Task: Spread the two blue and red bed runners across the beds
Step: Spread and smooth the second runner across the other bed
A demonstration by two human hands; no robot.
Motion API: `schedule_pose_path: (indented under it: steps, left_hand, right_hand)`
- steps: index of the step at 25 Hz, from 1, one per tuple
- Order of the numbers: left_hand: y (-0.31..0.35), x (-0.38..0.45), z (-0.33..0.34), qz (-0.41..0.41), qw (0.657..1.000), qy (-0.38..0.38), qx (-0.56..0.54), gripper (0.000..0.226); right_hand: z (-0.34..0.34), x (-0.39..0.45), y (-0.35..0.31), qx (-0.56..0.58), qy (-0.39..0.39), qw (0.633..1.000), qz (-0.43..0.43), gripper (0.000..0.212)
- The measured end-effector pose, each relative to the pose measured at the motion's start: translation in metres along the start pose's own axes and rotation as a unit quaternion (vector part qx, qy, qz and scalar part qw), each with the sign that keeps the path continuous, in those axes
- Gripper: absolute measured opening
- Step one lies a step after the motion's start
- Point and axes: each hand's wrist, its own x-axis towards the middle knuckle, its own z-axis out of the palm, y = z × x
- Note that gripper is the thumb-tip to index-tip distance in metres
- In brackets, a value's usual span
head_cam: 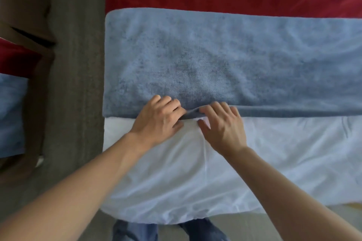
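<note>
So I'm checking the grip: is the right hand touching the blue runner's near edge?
Touching. The head view shows the right hand with its fingers curled over the raised near edge of the blue runner, beside the left hand.

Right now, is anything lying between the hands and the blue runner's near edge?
Nothing visible. The left hand and right hand already pinch the near edge of the blue runner on the white sheet, and no object lies on the runner.

Two beds, two blue and red bed runners, two hands.
</note>
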Motion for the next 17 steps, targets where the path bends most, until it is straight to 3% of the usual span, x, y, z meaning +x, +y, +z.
schedule_pose_path:
  steps: [6,11,14,17]
  left_hand:
    - [-0.029,0.051,0.000,-0.152,0.982,-0.050,-0.098,0.006]
    - [-0.002,0.026,0.013,-0.028,0.998,0.059,-0.016,0.006]
    - [0.010,0.017,0.019,-0.050,0.997,0.048,0.016,0.023]
    - [0.016,0.017,0.018,-0.064,0.995,0.071,0.033,0.008]
  right_hand:
    - [0.003,0.028,0.010,-0.022,0.039,0.998,-0.033,0.005]
    - [0.001,0.029,0.014,-0.022,0.079,0.996,-0.025,0.013]
    - [-0.005,0.023,0.008,-0.006,0.071,0.997,-0.020,0.012]
    - [-0.009,0.001,0.005,0.012,0.051,0.998,-0.031,0.012]
